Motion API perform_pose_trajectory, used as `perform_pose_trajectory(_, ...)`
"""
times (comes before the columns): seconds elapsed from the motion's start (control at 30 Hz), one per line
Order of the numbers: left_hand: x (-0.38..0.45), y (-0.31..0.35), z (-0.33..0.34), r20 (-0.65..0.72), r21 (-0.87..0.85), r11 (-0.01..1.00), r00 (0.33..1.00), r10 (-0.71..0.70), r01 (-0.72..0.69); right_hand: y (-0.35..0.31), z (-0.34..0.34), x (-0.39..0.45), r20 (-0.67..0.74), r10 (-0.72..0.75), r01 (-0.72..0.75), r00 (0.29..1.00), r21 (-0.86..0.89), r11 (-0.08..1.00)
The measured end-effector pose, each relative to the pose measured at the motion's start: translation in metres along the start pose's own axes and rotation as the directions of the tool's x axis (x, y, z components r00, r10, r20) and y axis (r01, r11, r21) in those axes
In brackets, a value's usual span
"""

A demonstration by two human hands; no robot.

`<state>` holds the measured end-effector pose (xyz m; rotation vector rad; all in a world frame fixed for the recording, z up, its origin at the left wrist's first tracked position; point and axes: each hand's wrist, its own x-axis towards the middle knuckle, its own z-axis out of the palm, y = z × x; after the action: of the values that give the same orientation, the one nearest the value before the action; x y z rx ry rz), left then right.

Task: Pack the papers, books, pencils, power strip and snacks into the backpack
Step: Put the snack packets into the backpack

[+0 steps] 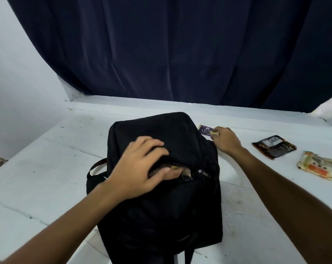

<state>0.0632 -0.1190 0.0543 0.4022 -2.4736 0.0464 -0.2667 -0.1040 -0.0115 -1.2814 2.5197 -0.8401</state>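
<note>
Forearms: two, bare, entering from 7 and 5 o'clock, nearest to the viewer.

Backpack [161, 206]: black fabric, lying at centre of the white surface [47, 178], straps trailing toward 6 o'clock. A zipped pocket across its upper part stands partly open; the zip pull [203, 172] sits at the right end of the gap, and edges of wrappers show inside. A loop handle projects at 9 o'clock of the bag.

Left hand [140, 168]: laid on top of the backpack, fingers spread and curled over the pocket mouth, thumb at the lower lip of the opening. It presses or pinches the fabric; whether it has hold of anything inside cannot be told.

Right hand [226, 140]: at 2 o'clock of the backpack, just beside its upper right corner, fingers closed in a pinch on a purple snack packet [205, 130]. The packet lies against the bag's edge, partly hidden behind it.

Dark snack packet [273, 146]: brown-black wrapper, flat on the surface at 3 o'clock, apart from the right hand.

Pale snack packet [316, 165]: yellowish with orange print, flat on the surface, just beyond the dark one toward the right edge.

Curtain [161, 50]: dark navy, hanging behind the surface at 12 o'clock, with a white wall at 10 o'clock.
</note>
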Motion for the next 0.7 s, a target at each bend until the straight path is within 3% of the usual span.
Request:
perform_pose_trajectory(0.1,0.005,0.003,0.023,0.135,0.236,0.972,0.990,-0.027,-0.006,0.012,0.012,0.029,0.113,-0.039,0.060,0.993,-0.192,0.980)
perform_pose_trajectory(0.2,0.007,0.000,0.038,0.075,0.371,0.924,0.989,-0.131,0.094,0.021,0.024,0.049,0.199,-0.057,0.122,0.978,-0.333,0.935)
perform_pose_trajectory(0.3,0.006,-0.001,0.048,-0.002,0.407,0.907,0.993,-0.117,0.108,0.030,0.034,0.057,0.274,-0.062,0.173,0.960,-0.404,0.898)
perform_pose_trajectory(0.5,0.012,-0.014,0.051,0.068,0.341,0.936,0.991,-0.114,0.085,0.040,0.032,0.048,0.096,-0.092,0.130,0.991,-0.544,0.829)
perform_pose_trajectory(0.57,0.020,-0.021,0.047,0.126,0.272,0.958,0.984,-0.125,0.087,0.036,0.026,0.043,0.044,-0.033,0.048,0.998,-0.383,0.922)
perform_pose_trajectory(0.63,0.030,-0.025,0.039,0.222,0.247,0.960,0.957,-0.188,0.132,0.026,0.014,0.034,-0.019,0.077,-0.078,0.997,-0.056,0.995)
perform_pose_trajectory(0.7,0.040,-0.031,0.034,0.356,0.199,0.961,0.900,-0.251,0.189,0.009,-0.006,0.024,-0.019,0.148,-0.133,0.989,0.336,0.933)
